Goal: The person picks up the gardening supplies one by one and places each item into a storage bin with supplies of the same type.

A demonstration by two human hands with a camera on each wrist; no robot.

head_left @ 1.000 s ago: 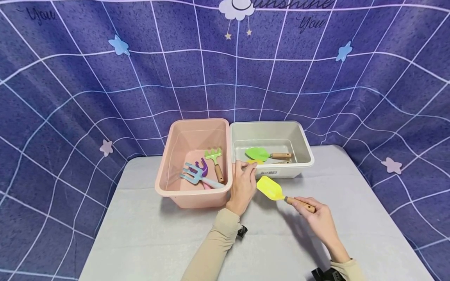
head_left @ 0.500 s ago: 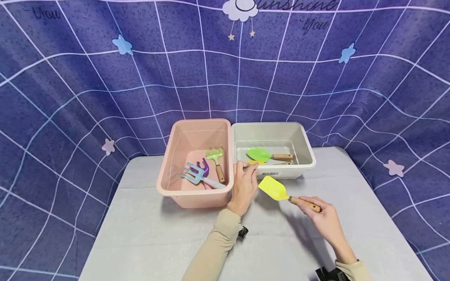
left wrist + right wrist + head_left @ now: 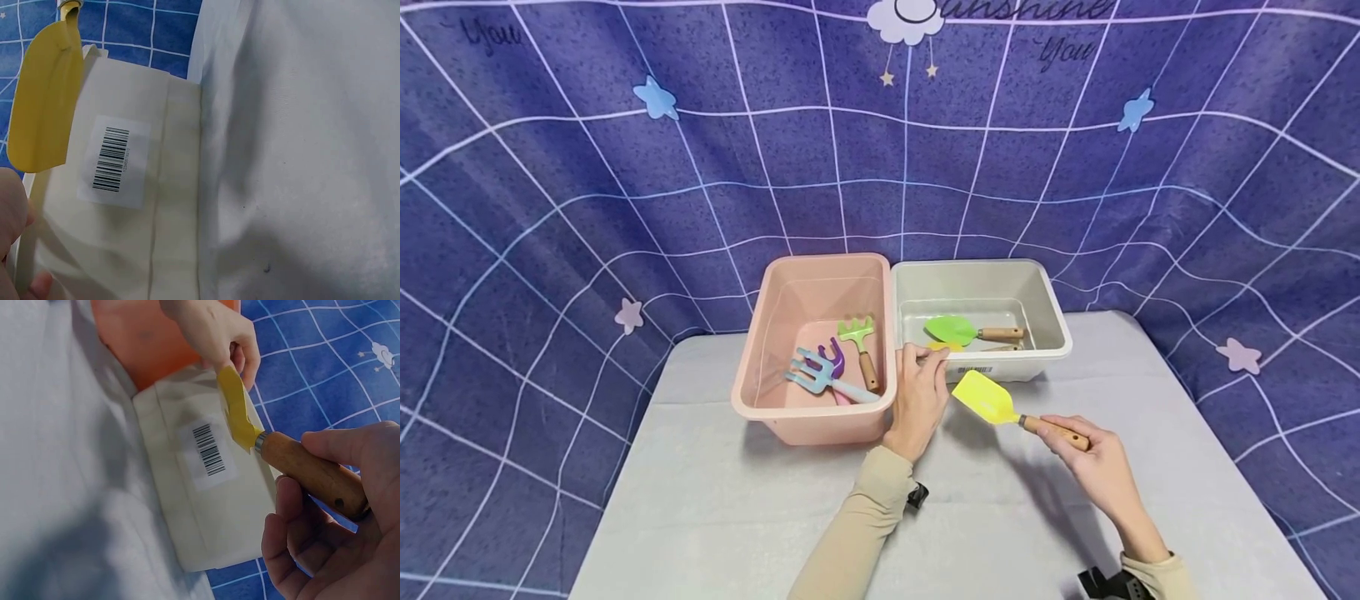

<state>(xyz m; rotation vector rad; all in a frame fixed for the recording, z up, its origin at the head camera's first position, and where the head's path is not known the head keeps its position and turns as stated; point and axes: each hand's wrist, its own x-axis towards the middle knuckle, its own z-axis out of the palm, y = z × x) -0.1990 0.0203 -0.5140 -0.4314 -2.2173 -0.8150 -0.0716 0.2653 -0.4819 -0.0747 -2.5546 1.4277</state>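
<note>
My right hand (image 3: pixel 1099 467) grips the wooden handle of a yellow hand trowel (image 3: pixel 987 398), its blade pointing left and lifted in front of the off-white bin (image 3: pixel 1056 312). In the right wrist view, thumb and fingers close round that handle (image 3: pixel 312 475). My left hand (image 3: pixel 917 404) pinches the bin's front rim at its left corner, beside the pink bin (image 3: pixel 775 412). Inside the off-white bin lie a green trowel (image 3: pixel 951 330) with a wooden handle and a yellow piece (image 3: pixel 945 345), partly hidden by the rim and my left fingers.
The pink bin holds a light blue hand fork (image 3: pixel 814 377), a purple tool (image 3: pixel 837 357) and a green hand rake (image 3: pixel 856 331). Both bins stand side by side at the back of a grey-covered table (image 3: pixel 715 508), against a blue gridded curtain (image 3: pixel 880 167).
My right hand has drifted slightly to the right with the yellow trowel. My left hand keeps its hold on the rim; the tools in the bins have not moved.
</note>
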